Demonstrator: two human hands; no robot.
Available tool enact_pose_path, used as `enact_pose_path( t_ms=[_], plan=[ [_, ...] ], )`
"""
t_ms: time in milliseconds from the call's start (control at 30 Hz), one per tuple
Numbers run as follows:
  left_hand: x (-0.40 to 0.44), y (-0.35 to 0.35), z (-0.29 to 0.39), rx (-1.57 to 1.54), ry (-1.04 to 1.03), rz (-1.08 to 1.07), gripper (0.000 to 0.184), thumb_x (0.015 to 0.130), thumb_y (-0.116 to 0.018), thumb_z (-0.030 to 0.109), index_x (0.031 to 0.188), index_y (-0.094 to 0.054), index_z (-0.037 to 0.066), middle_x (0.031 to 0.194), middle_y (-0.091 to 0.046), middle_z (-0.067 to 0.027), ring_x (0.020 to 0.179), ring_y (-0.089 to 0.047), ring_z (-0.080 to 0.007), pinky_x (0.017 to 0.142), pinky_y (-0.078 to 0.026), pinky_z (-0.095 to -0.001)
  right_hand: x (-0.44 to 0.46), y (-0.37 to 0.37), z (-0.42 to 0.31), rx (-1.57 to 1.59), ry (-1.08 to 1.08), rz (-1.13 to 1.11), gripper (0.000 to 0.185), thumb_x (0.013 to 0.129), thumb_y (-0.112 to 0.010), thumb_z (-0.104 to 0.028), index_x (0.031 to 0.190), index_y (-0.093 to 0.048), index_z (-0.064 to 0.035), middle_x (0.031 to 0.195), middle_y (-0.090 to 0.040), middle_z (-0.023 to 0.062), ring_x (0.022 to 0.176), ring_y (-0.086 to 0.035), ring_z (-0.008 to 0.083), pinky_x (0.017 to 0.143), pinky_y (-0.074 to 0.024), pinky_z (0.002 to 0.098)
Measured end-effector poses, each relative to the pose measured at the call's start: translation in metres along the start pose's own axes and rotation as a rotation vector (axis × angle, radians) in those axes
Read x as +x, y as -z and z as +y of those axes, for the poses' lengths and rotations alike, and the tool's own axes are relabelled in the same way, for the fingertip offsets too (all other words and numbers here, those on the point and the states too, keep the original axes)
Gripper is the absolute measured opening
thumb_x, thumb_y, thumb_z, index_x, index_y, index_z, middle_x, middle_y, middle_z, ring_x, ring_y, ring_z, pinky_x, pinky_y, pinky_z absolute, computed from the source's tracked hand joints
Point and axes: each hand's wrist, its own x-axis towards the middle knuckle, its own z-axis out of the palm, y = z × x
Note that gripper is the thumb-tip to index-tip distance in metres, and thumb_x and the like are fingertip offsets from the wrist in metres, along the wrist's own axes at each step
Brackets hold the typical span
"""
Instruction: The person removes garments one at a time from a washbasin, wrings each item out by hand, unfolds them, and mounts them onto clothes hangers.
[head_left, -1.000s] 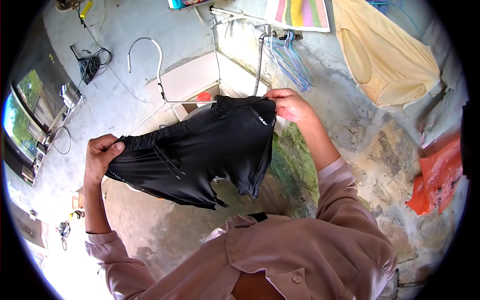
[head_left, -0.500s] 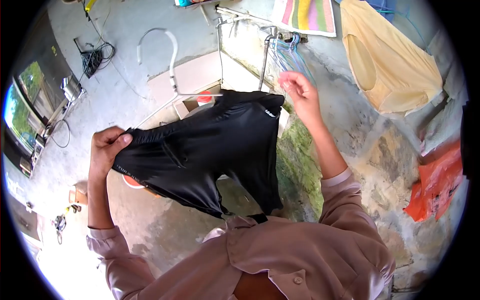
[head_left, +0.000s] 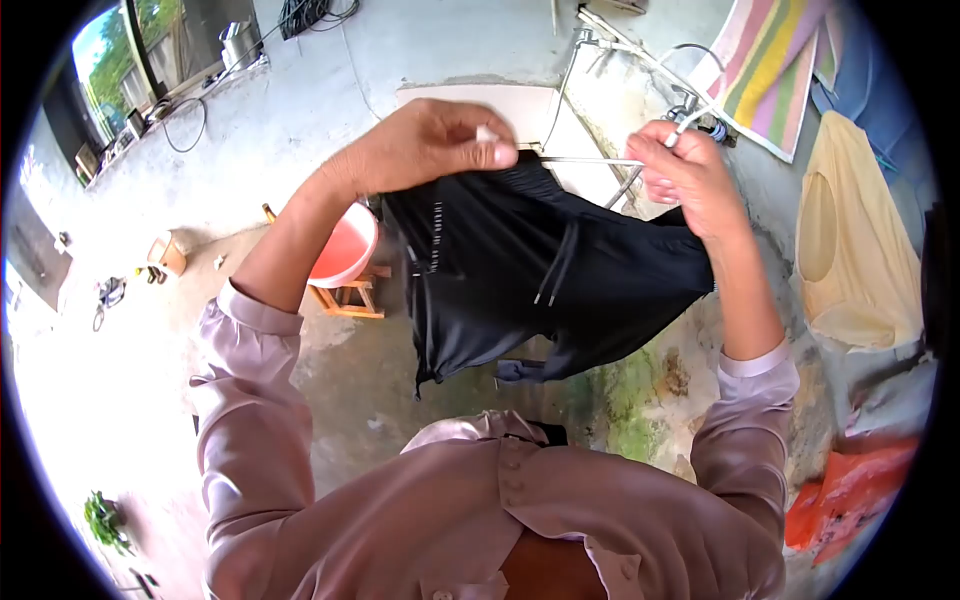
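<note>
I've got glossy, creased black shorts (head_left: 490,265) draped mid-frame under a thin, pale, curve-hooked hanger (head_left: 592,161). Upper right, the raised right hand (head_left: 697,178) grips that hanger; upper centre, the left hand (head_left: 425,150) arches over the gathered waistband (head_left: 560,195), fingers (head_left: 478,116) bent, their hold unclear to me.

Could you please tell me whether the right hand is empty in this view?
No, the right hand grips the white hanger near the base of its hook.
</note>
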Motion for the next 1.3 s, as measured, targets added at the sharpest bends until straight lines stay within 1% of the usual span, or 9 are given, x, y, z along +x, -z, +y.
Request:
enact_pose_path(
  t_ms=[100,400,667,900,967,1000,1133,1233,1300],
  plan=[
    [-0.004,0.018,-0.008,0.069,0.068,0.085,0.047,0.091,-0.056,0.048,0.119,-0.061,0.011,0.107,-0.062,-0.0052,0.101,-0.056,-0.0145,0.091,-0.044,-0.0272,0.000,0.021,-0.010,-0.078,0.005,0.052,0.015,0.089,-0.066,-0.017,0.085,-0.061,-0.0028,0.059,-0.039,-0.0076,0.048,-0.029,0.0015,0.044,-0.0229,0.0198],
    [-0.009,-0.014,-0.091,-0.488,0.081,0.091,0.018,0.092,-0.063,0.022,0.105,-0.064,0.010,0.092,-0.061,0.0054,0.090,-0.057,-0.0055,0.080,-0.050,-0.0257,-0.031,0.056,-0.055,-0.084,0.071,0.033,0.021,0.093,-0.058,-0.018,0.097,-0.059,0.0021,0.061,-0.038,-0.0052,0.051,-0.031,0.0038,0.048,-0.0260,0.0199],
    [0.043,-0.085,-0.150,-0.625,0.207,-0.078,0.046,0.091,-0.064,0.019,0.133,-0.047,0.010,0.121,-0.057,-0.0027,0.109,-0.056,-0.0151,0.090,-0.047,-0.0313,-0.042,0.083,-0.086,-0.399,0.097,0.406,0.020,0.093,-0.055,-0.013,0.101,-0.060,0.0037,0.066,-0.046,-0.0010,0.055,-0.035,0.0063,0.052,-0.0298,0.0209],
    [0.077,-0.204,-0.231,-0.487,0.045,-0.239,0.033,0.084,-0.072,0.016,0.112,-0.059,0.005,0.091,-0.065,-0.0034,0.087,-0.062,-0.0130,0.078,-0.049,-0.0275,-0.070,0.129,-0.136,-0.445,0.177,0.364,0.022,0.095,-0.052,-0.017,0.106,-0.060,0.0004,0.067,-0.046,-0.0033,0.054,-0.035,0.0038,0.050,-0.0301,0.0187],
    [0.085,-0.230,-0.243,-0.192,0.053,-0.183,0.029,0.083,-0.072,0.020,0.106,-0.062,0.006,0.084,-0.066,-0.0057,0.081,-0.064,-0.0160,0.074,-0.050,-0.0287,-0.079,0.107,-0.156,-0.409,0.225,0.539,0.012,0.089,-0.059,-0.009,0.079,-0.060,-0.0022,0.063,-0.056,0.0048,0.048,-0.045,0.0108,0.047,-0.0375,0.0242],
    [0.085,-0.240,-0.248,-0.043,0.056,-0.156,0.027,0.082,-0.073,0.023,0.102,-0.064,0.006,0.080,-0.066,-0.0068,0.078,-0.065,-0.0175,0.072,-0.050,-0.0293,-0.078,0.092,-0.160,-0.504,0.244,0.594,0.020,0.094,-0.053,-0.014,0.076,-0.052,-0.0059,0.059,-0.048,0.0020,0.045,-0.037,0.0092,0.043,-0.0324,0.0244],
    [0.088,-0.282,-0.279,0.064,0.104,-0.037,0.031,0.080,-0.071,0.031,0.100,-0.066,0.009,0.089,-0.068,-0.0144,0.086,-0.067,-0.0290,0.076,-0.052,-0.0371,-0.089,0.104,-0.188,-0.406,0.236,0.607,0.016,0.091,-0.057,-0.013,0.079,-0.053,-0.0033,0.059,-0.052,0.0049,0.043,-0.042,0.0116,0.039,-0.0322,0.0265],
    [0.081,-0.316,-0.280,-0.083,-0.159,0.029,0.028,0.082,-0.070,0.033,0.092,-0.066,0.008,0.082,-0.066,-0.0146,0.075,-0.065,-0.0290,0.069,-0.050,-0.0380,-0.110,0.205,-0.200,-0.689,0.102,0.474,0.022,0.095,-0.053,-0.018,0.105,-0.060,0.0000,0.069,-0.048,-0.0027,0.054,-0.038,0.0040,0.049,-0.0320,0.0194],
    [0.079,-0.334,-0.280,0.022,0.041,-0.311,0.037,0.084,-0.067,0.042,0.082,-0.061,0.005,0.072,-0.060,-0.0131,0.065,-0.056,-0.0279,0.063,-0.044,-0.0398,-0.120,0.173,-0.185,-0.671,0.082,0.709,0.020,0.095,-0.055,-0.020,0.100,-0.059,-0.0015,0.064,-0.044,-0.0037,0.051,-0.036,0.0048,0.047,-0.0291,0.0196]
  ],
)
